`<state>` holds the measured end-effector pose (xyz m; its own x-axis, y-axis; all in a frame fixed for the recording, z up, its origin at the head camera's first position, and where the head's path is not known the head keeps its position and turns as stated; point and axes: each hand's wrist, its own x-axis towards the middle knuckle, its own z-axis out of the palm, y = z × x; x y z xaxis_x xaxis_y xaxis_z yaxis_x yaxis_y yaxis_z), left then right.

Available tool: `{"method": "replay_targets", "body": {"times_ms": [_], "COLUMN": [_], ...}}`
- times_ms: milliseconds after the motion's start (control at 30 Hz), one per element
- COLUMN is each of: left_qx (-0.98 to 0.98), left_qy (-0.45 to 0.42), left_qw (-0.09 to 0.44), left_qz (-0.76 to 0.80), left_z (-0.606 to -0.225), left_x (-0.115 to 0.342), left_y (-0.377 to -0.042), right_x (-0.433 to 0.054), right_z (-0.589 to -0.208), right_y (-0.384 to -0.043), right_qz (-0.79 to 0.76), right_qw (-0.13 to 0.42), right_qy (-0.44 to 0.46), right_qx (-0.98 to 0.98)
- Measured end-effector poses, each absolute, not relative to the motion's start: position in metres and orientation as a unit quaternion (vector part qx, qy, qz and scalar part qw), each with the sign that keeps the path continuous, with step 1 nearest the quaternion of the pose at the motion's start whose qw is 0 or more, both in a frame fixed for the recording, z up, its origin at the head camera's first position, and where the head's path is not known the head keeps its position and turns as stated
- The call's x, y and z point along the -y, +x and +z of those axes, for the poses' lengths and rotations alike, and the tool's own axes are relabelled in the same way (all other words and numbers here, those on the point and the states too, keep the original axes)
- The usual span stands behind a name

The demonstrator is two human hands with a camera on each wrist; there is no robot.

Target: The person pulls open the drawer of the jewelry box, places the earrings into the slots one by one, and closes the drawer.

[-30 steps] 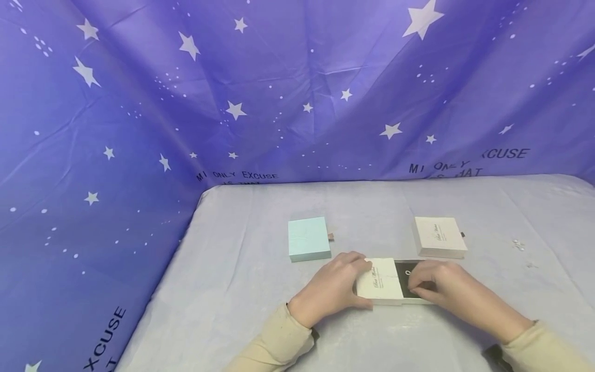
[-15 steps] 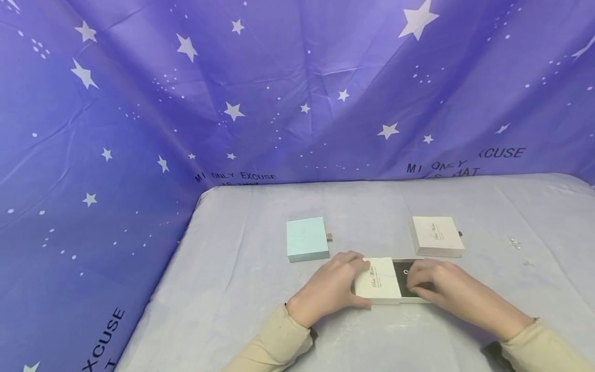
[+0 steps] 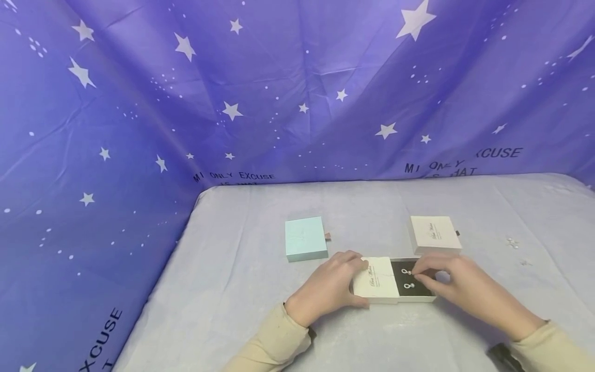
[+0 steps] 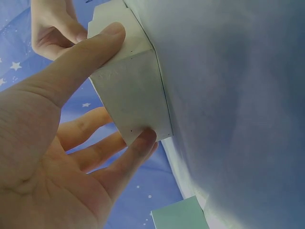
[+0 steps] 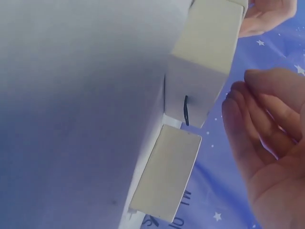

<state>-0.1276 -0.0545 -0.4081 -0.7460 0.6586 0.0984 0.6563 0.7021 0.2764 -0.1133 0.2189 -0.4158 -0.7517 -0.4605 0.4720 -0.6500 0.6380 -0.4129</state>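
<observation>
My left hand [image 3: 325,289] grips the sleeve of a white jewelry box [image 3: 378,281], thumb on the near side, fingers at the far side. In the left wrist view, thumb and fingertips press around the box's end [image 4: 131,90]. The box's drawer [image 3: 420,299] is pulled out to the right, showing a black pad with a pair of silvery earrings [image 3: 409,285], each a loop with a small ball. My right hand [image 3: 457,279] is over the drawer, fingers loosely bent, fingertips right at the upper earring [image 3: 406,271]. A dark pull tab [image 5: 186,109] sticks out of the drawer front.
A mint-green box [image 3: 306,237] with a brown tab stands at the back left. Behind the right hand is another white box [image 3: 435,234]. Small shiny pieces [image 3: 513,243] lie on the pale cloth [image 3: 232,320] at the right. A purple star-print curtain [image 3: 279,77] hangs behind.
My right hand has shifted a little right and back from over the pad, and both earrings now show. The left hand keeps its grip on the box.
</observation>
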Motion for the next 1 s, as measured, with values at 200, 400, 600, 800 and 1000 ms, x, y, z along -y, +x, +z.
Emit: {"method": "replay_targets", "body": {"times_ms": [200,400,600,800,1000], "left_qx": [-0.923,-0.921,-0.921,-0.921,-0.921], "left_qy": [0.353,0.356,0.355,0.356,0.356], "left_qw": [0.006,0.007,0.009,0.01,0.009], "left_qz": [0.152,0.158,0.159,0.16,0.159], "left_z": [-0.409,-0.409,-0.407,-0.406,-0.407], "left_x": [0.055,0.055,0.055,0.055,0.055], "left_y": [-0.128,-0.128,-0.127,-0.127,-0.127], "right_x": [-0.229,-0.239,-0.247,-0.252,-0.254], "right_z": [-0.415,-0.418,-0.422,-0.427,-0.433], "right_y": [-0.113,-0.113,-0.114,-0.114,-0.114], "right_qz": [0.303,0.323,0.32,0.32,0.331], "right_qw": [0.152,0.14,0.124,0.103,0.04], "right_qy": [0.276,0.238,0.195,0.176,0.175], "right_qx": [0.899,0.905,0.919,0.925,0.927]}}
